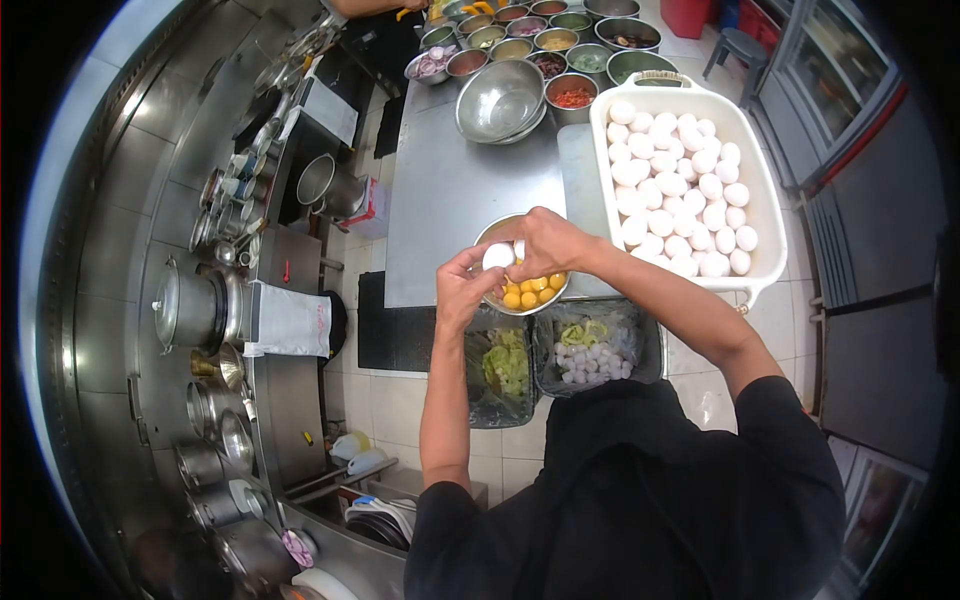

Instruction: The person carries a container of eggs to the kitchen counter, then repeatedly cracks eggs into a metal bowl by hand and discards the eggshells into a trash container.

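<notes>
Over a metal bowl [541, 306] of whole yellow egg yolks [528, 284], my two hands come together. Between the fingers of my left hand [464, 286] is a white egg [497, 257]; whether its shell is cracked I cannot tell. My right hand [549, 243] is closed beside it, its fingers pinched round a small white piece of eggshell [519, 249], mostly hidden. To the right, a white plastic tub [771, 262] holds a heap of whole white eggs [676, 187]. The bowl is at the near edge of the metal table [425, 215].
Below the table edge stand two lined bins, one with lettuce scraps [505, 362], the other with eggshells [590, 364]. Stacked metal bowls [501, 100] sit farther back, behind them several bowls of chopped ingredients [573, 97]. Pots [182, 305] line the left counter.
</notes>
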`<state>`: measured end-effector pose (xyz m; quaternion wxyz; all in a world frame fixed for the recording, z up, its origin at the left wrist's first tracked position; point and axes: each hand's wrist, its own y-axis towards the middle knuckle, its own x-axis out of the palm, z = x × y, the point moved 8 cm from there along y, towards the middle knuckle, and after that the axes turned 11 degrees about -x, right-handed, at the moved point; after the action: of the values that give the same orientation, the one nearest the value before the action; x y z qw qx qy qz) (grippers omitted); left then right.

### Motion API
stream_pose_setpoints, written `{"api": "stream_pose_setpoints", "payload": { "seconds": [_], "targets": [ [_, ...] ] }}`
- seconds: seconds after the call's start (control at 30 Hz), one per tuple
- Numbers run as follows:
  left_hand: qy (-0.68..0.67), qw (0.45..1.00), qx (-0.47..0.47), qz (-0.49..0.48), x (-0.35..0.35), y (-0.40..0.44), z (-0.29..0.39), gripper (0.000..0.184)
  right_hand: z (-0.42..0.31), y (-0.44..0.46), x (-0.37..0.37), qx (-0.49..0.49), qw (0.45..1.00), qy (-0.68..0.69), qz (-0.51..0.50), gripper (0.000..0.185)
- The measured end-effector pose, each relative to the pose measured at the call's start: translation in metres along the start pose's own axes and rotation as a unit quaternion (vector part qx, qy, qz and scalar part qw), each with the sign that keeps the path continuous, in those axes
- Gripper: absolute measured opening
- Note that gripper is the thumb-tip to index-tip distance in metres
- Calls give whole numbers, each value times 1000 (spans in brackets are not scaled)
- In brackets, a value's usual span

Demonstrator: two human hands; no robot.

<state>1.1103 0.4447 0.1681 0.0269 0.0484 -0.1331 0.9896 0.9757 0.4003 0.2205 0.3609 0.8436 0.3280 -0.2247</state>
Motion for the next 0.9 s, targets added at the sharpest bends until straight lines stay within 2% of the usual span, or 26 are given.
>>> {"api": "stream_pose_setpoints", "payload": {
  "seconds": [0.23, 0.37, 0.63, 0.67, 0.73, 0.77, 0.87, 0.9],
  "targets": [
    [62, 994, -1, 94, 3, 8, -1, 37, 7, -4, 9, -6, 999, -10, 48, 46],
    [80, 991, 0, 109, 7, 9, 2, 39, 12, -9, 11, -26, 996, -34, 84, 48],
    [169, 981, 8, 98, -3, 18, -2, 39, 21, -13, 11, -28, 997, -48, 57, 42],
    [252, 960, 63, 108, -1, 15, 9, 40, 19, -13, 8, -20, 997, -50, 46, 41],
    [408, 889, 167, 126, 7, 3, 27, 41, 22, -14, 6, 17, 989, -143, 16, 40],
    [425, 879, 164, 141, 6, -1, 27, 43, 24, -16, 7, 36, 981, -188, -1, 39],
    [450, 862, 151, 178, 7, -14, 27, 46, 19, -23, -5, 85, 969, -229, 38, 36],
    [441, 866, 145, 187, 8, -22, 27, 44, 16, -31, -8, 100, 974, -197, 45, 36]
  ]
}}
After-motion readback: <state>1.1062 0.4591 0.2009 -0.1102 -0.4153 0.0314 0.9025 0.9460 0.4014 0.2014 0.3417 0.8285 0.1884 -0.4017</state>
